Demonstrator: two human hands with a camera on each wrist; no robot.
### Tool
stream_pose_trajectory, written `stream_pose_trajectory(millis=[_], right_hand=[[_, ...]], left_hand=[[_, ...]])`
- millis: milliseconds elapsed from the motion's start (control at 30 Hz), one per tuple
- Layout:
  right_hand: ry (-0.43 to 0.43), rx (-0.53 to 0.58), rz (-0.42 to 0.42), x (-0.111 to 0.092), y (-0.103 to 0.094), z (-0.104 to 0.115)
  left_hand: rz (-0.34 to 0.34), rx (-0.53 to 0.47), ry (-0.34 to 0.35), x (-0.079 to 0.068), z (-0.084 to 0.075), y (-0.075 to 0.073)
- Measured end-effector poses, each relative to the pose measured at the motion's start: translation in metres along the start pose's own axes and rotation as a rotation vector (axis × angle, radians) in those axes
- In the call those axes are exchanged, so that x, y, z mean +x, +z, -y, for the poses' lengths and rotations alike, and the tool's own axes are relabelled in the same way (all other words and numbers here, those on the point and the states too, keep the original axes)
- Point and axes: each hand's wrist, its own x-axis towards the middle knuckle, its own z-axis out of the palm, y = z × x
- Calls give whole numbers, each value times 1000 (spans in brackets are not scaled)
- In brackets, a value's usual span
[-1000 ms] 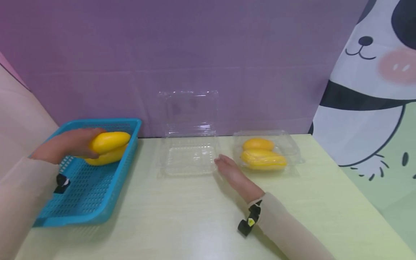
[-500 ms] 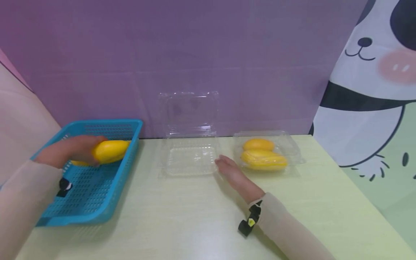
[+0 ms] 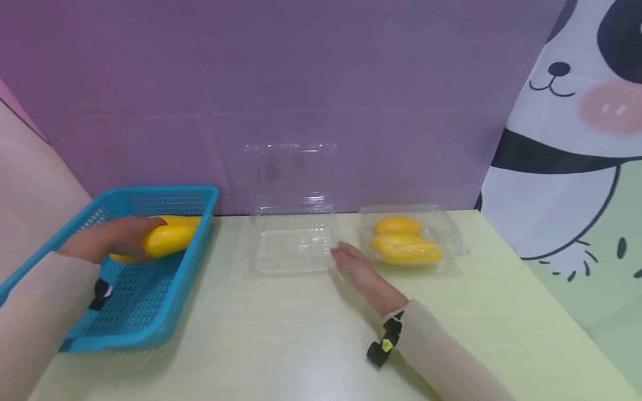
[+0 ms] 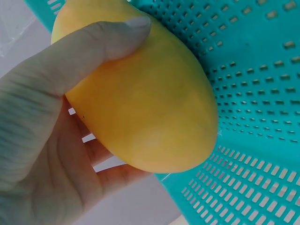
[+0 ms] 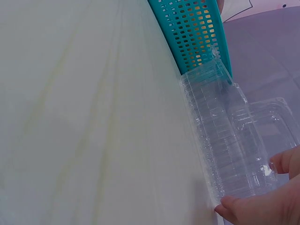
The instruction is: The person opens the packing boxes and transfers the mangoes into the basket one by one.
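Inside the blue basket (image 3: 170,312) at the left, my left hand (image 3: 122,236) grips a yellow mango (image 3: 170,240). The left wrist view shows the thumb across the top of this mango (image 4: 154,108), with the fingers curled under its side. Another yellow fruit (image 3: 185,220) lies just behind it, partly hidden. My right hand (image 3: 358,270) touches the right edge of a clear clamshell box (image 3: 296,250), whose lid stands raised. In the right wrist view, the fingers of that hand (image 5: 267,201) span the end of the box (image 5: 229,140).
Right of the raised-lid box sits a second clear box (image 3: 446,228) holding an orange-yellow fruit (image 3: 398,225) and a yellow, shiny-wrapped-looking one (image 3: 406,249). A purple cloth (image 3: 301,72) hangs behind the pale table (image 3: 281,334). A panda print (image 3: 546,206) covers the right side.
My left hand has moved down and slightly nearer in the basket with the mango; another yellow fruit now shows behind it. The right hand and the boxes have stayed put.
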Motion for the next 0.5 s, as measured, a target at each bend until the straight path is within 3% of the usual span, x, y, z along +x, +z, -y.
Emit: stream_pose_trajectory(millis=[500], right_hand=[[-4, -9, -8, 1, 0, -2]], left_hand=[[5, 20, 11, 5, 4, 7]])
